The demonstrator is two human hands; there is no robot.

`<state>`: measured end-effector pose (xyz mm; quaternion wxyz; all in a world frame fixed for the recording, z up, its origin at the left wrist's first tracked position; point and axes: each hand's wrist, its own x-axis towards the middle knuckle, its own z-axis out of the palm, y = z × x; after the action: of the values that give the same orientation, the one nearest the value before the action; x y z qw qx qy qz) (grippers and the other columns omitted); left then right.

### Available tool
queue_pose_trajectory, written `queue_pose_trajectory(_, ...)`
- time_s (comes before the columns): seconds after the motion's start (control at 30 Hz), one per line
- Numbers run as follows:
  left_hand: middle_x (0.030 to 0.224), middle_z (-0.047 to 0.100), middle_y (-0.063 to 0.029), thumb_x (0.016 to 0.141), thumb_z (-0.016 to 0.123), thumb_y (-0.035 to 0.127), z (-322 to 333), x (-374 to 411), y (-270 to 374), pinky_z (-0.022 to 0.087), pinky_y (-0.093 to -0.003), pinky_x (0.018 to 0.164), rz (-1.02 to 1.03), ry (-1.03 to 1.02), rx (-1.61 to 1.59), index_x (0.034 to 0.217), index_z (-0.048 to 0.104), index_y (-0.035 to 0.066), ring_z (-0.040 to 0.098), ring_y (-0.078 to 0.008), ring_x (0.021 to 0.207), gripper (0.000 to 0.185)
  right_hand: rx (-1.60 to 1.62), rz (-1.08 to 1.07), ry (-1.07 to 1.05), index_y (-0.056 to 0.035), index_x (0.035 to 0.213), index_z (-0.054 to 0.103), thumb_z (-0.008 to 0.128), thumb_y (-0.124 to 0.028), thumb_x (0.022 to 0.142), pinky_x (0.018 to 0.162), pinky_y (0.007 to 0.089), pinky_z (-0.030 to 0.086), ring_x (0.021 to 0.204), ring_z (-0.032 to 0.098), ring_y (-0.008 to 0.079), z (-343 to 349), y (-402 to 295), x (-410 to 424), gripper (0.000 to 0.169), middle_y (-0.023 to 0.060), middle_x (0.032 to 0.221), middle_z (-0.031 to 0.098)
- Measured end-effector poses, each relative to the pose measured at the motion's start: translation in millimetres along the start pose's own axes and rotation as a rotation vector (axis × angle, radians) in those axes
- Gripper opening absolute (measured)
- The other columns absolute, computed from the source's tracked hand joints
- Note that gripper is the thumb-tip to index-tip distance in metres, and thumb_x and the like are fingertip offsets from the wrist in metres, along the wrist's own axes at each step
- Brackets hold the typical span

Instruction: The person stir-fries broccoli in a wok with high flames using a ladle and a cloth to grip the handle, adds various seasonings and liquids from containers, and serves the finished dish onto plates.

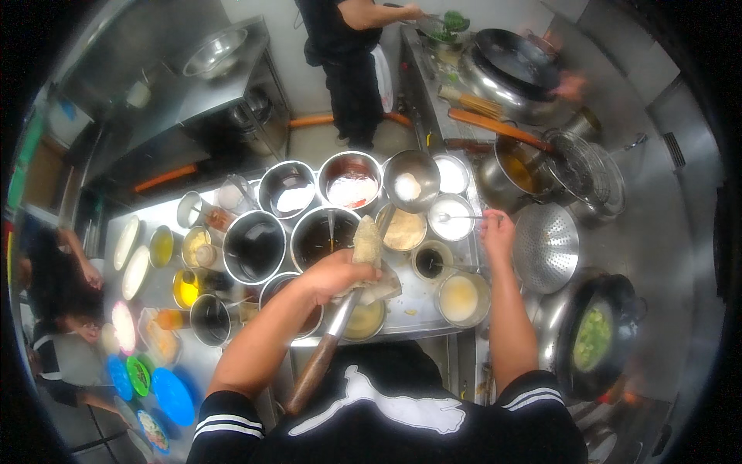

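My left hand [339,272] is closed around a folded beige cloth [367,240] and the metal shaft of a wooden-handled ladle [313,371]. The handle slants back towards my body. At the far end, the ladle's round steel bowl [428,180] holds a small heap of white and tan seasoning. My right hand [497,232] grips the end of a thin metal spoon [468,217]. The spoon's tip lies over a round container of white granules [452,231]. Under the ladle, a tub of tan powder [404,229] is partly covered.
Dark sauce pots [254,246] crowd the steel table's left part. On the right, a wok [594,342] with chopped greens sits near flame, behind a perforated strainer [546,248]. A long-handled wire skimmer [579,165] rests across a pot. Another person [353,75] stands opposite; others are at left.
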<state>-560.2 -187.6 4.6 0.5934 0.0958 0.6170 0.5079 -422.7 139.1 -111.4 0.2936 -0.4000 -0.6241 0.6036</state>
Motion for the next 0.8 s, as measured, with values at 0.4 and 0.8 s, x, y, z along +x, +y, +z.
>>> queue_pose_trajectory(0.4, 0.099, 0.063, -0.0101, 0.081, 0.066, 0.019, 11.6, 5.8, -10.6, 0.053, -0.0335, 0.068, -0.057, -0.122, -0.239, 0.107, 0.061, 0.000, 0.061, -0.0190, 0.087, 0.033, -0.492, -0.549, 0.048, 0.0014, 0.098, 0.063, 0.053, -0.016, 0.090, 0.057, 0.0313, 0.047, 0.061, 0.059, 0.0164, -13.1, -25.3, -8.4, 0.022, 0.0115, 0.076, 0.064)
queue_pose_trajectory(0.8, 0.087, 0.063, -0.0100, 0.083, 0.061, 0.022, 194.5, 15.9, -6.4, 0.050, -0.0318, 0.059, 0.174, -0.252, -0.176, 0.102, 0.058, -0.002, 0.062, -0.0194, 0.071, 0.031, 0.585, 0.405, -0.515, 0.0004, 0.119, 0.053, 0.050, -0.030, 0.095, 0.062, 0.0336, 0.057, 0.077, 0.068, 0.0233, -80.6, -126.7, -320.1, 0.039, 0.0155, 0.092, 0.066)
